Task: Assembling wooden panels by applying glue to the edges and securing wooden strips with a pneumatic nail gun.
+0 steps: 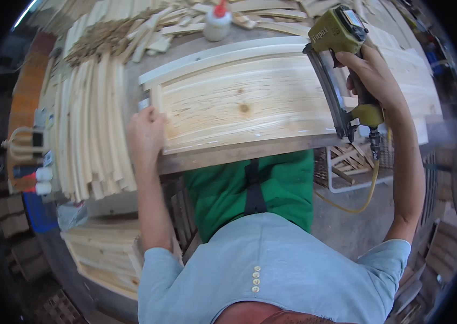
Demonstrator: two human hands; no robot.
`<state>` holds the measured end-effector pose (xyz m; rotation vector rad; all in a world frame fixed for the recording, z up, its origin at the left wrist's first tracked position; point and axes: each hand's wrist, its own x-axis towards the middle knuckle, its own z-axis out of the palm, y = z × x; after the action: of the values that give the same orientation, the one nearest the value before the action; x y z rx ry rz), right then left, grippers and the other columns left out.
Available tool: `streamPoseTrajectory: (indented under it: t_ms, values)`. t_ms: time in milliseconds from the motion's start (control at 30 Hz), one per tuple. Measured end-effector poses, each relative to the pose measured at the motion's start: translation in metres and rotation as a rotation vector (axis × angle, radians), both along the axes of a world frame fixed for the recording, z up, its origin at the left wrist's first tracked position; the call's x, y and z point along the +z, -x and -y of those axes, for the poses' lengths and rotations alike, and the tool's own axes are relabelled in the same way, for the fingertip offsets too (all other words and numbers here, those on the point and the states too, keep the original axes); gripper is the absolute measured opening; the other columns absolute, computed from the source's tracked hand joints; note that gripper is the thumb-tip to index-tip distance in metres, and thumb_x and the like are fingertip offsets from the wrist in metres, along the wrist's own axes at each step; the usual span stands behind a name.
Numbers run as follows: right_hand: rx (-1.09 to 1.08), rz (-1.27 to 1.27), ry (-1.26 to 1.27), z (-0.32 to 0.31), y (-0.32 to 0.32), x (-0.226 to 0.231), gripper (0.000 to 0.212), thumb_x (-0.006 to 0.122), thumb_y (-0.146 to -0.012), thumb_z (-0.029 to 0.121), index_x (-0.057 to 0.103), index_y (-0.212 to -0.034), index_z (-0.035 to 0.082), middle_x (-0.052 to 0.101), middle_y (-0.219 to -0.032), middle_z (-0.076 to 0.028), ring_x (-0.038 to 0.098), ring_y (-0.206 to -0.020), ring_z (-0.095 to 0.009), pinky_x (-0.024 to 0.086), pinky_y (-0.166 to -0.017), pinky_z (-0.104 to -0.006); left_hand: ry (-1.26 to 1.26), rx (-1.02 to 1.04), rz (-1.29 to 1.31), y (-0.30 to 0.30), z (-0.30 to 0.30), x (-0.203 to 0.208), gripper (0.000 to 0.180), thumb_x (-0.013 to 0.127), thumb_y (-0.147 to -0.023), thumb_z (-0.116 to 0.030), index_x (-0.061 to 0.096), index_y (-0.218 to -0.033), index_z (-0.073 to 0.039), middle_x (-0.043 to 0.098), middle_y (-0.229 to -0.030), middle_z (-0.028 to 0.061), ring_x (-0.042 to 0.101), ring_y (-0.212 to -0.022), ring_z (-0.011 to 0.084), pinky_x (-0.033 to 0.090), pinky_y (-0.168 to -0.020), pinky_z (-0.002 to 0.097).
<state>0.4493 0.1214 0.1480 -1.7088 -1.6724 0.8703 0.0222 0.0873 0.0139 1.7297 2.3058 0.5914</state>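
Note:
My left hand (pixel 146 131) presses on the left end of a pale wooden panel (pixel 244 102) lying flat on the workbench (pixel 228 154). A short wooden strip (pixel 156 99) stands against the panel's left edge, just above my fingers. My right hand (pixel 375 81) grips the handle of an olive-green pneumatic nail gun (pixel 342 65), held over the panel's right end. A yellow air hose (pixel 368 189) hangs from the gun's handle.
A white glue bottle with a red cap (pixel 217 21) stands at the bench's far side. Stacked curved slats (pixel 93 129) fill the left of the bench. Finished wooden panels (pixel 104 254) lie low on the left. A white wire basket of offcuts (pixel 347 164) sits below the bench's right.

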Motion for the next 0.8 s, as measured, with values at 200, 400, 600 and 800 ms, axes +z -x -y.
streamPoseTrajectory:
  t_ms: [200,400,600,800]
  values:
    - [-0.153,-0.002,0.203,0.022,-0.055,-0.014,0.029,0.061,-0.090,0.026,0.057,-0.102,0.000,0.061,-0.083,-0.004,0.056,-0.056,-0.008,0.047,-0.049,-0.0229,0.068,0.039,-0.004,-0.008,0.002,0.014,0.041,0.070,-0.079,-0.026,0.066,-0.113,-0.002,0.063,-0.099,0.0184,0.063,-0.092,0.0326,0.049,-0.084,0.0408]
    - [-0.200,-0.039,0.170,0.030,-0.065,-0.017,0.030,0.059,-0.088,0.024,0.059,-0.092,-0.005,0.057,-0.065,-0.005,0.057,-0.049,-0.012,0.045,-0.044,-0.0262,-0.233,-0.388,0.053,-0.078,-0.040,0.012,0.034,0.068,-0.080,-0.013,0.064,-0.112,-0.003,0.061,-0.099,0.0151,0.059,-0.095,0.0315,0.047,-0.085,0.0402]
    - [-0.180,-0.049,0.238,0.028,-0.070,-0.017,0.028,0.057,-0.090,0.023,0.057,-0.103,-0.002,0.060,-0.081,-0.005,0.056,-0.053,-0.009,0.046,-0.046,-0.0249,-0.383,-0.806,-0.071,-0.189,-0.144,0.005,0.021,0.061,-0.081,-0.007,0.065,-0.101,-0.003,0.063,-0.101,0.0151,0.059,-0.098,0.0328,0.049,-0.084,0.0426]
    - [-0.220,-0.099,0.209,0.029,-0.066,-0.018,0.023,0.057,-0.088,0.017,0.055,-0.099,-0.004,0.057,-0.070,-0.006,0.057,-0.050,-0.012,0.046,-0.046,-0.0279,-0.576,-0.759,-0.259,-0.235,-0.244,-0.002,0.017,0.054,-0.083,-0.008,0.065,-0.096,-0.005,0.063,-0.099,0.0149,0.058,-0.100,0.0337,0.050,-0.082,0.0438]
